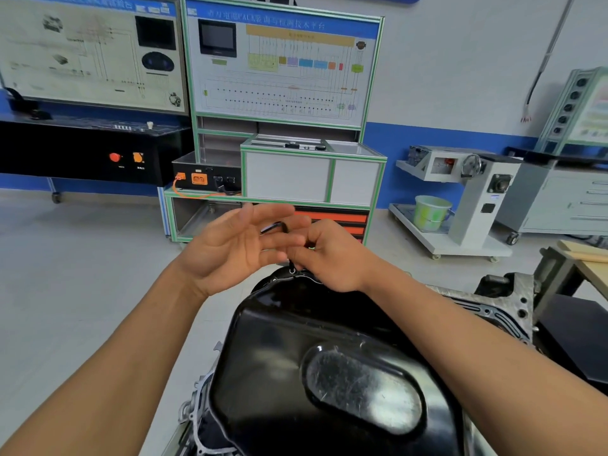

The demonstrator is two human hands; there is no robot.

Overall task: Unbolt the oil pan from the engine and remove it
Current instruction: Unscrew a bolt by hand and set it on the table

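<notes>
A glossy black oil pan (296, 340) sits upside-up on the grey engine block (493, 307) in the lower middle. At the pan's far rim a black L-shaped hex key (276, 227) stands in a bolt (292, 269). My right hand (329, 255) pinches the key's shaft just above the rim. My left hand (237, 245) is spread flat beside it, its fingertips touching the key's bent top end. Both forearms cross over the pan's sides.
A green-framed training cabinet (283, 172) stands straight ahead, a black console (82, 149) to its left. On the right are a white engine stand (473, 199) with a green bucket (431, 212) and a wooden bench edge (589, 261).
</notes>
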